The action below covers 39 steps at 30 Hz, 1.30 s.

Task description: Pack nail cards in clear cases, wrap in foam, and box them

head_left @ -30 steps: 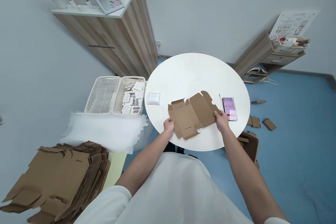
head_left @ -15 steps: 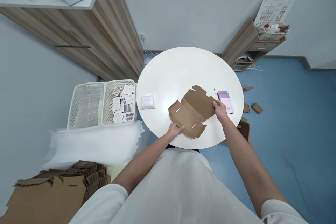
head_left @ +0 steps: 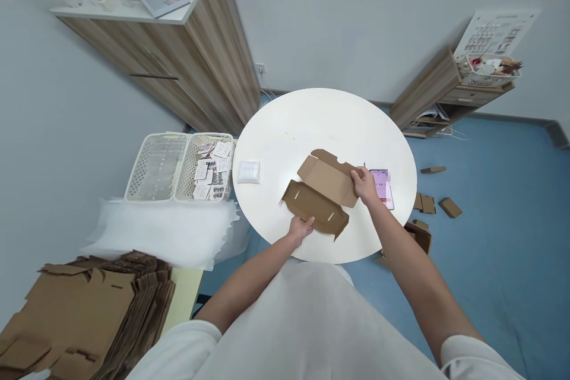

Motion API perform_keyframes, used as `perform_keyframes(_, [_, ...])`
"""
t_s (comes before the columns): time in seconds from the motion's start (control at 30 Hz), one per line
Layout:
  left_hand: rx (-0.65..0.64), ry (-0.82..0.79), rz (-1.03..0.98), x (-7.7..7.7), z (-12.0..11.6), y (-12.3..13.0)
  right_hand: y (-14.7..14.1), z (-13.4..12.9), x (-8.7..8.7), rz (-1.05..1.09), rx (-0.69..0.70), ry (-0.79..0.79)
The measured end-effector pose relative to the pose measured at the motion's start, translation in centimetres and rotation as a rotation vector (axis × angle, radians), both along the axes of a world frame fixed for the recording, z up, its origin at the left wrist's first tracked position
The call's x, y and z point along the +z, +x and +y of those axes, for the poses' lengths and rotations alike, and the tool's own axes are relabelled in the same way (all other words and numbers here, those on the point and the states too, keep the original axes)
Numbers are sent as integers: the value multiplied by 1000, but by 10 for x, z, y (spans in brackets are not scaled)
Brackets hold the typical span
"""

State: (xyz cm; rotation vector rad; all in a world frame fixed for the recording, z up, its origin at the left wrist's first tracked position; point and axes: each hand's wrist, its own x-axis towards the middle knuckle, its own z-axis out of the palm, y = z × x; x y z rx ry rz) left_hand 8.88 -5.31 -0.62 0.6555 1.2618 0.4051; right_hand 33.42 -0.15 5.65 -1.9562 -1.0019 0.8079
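A partly unfolded brown cardboard box [head_left: 327, 180] is over the white round table [head_left: 285, 113], its two panels bent along creases, with slots in the nearer one. My left hand [head_left: 301, 230] pinches the near edge of the slotted panel. At the right end, my right hand [head_left: 364, 184] grips the edge of the farther panel. Just beyond my right hand lies a phone [head_left: 383, 190] with a lit pink screen. A small white packet [head_left: 249, 171] rests at the table's left side.
To the left stand white baskets, one with clear sleeves [head_left: 158, 169], one with printed cards [head_left: 209, 175]. White foam sheets [head_left: 164, 228] and stacked flat cardboard boxes [head_left: 84, 303] lie nearer me. Cardboard pieces [head_left: 450, 207] lie on the blue floor, right. Wooden cabinets [head_left: 222, 41] stand behind.
The cardboard's farther panel has tilted up and its creases have bent more between my hands. My right hand has shifted slightly left. The whole view has shifted a little.
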Motion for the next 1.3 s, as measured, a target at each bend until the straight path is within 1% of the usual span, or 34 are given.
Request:
perform_keyframes(0.03, [-27,21,-33,3,0,0,1,3,-2,-37,-10,-13])
perform_keyframes(0.1, [-130,87,-69,9,3,-4,3,7,-8,-95,-27,-42])
perform_keyframes(0.17, [-274,190,29,15,7,-14,5,9,-14,-128,-32,-63])
perform_keyframes(0.23, [-414,329,277,20,12,-27,8,11,-19,-140,-27,-70])
perform_keyframes(0.3, [-523,483,546,25,17,-38,10,12,-22,-134,-20,-62])
perform_keyframes(0.37, [-592,637,755,29,21,-44,10,13,-24,-122,-10,-44])
perform_keyframes(0.43, [-637,779,882,34,25,-46,9,14,-25,-108,13,-26])
perform_keyframes(0.53, [-733,969,915,40,34,-42,7,14,-26,-79,63,-15])
perform_keyframes(0.67, [-908,1160,839,46,54,-29,4,16,-24,-28,107,-40])
perform_keyframes(0.8, [-1089,1234,734,44,73,-16,-2,17,-20,-1,76,-134])
perform_keyframes(0.87, [-1151,1247,697,41,79,-12,-5,17,-17,12,103,-161])
perform_keyframes(0.93, [-1176,1249,673,38,82,-10,-8,16,-15,26,159,-158])
perform_keyframes(1.0, [-1174,1249,667,37,83,-10,-11,14,-13,44,208,-173])
perform_keyframes(1.1, [-1194,1274,714,37,81,-11,-14,10,-11,59,268,-231])
perform_keyframes(1.2, [-1244,1301,809,37,79,-11,-18,1,-10,-54,290,-236])
perform_keyframes(1.3, [-1243,1277,876,37,76,-10,-28,-16,-9,-315,288,-163])
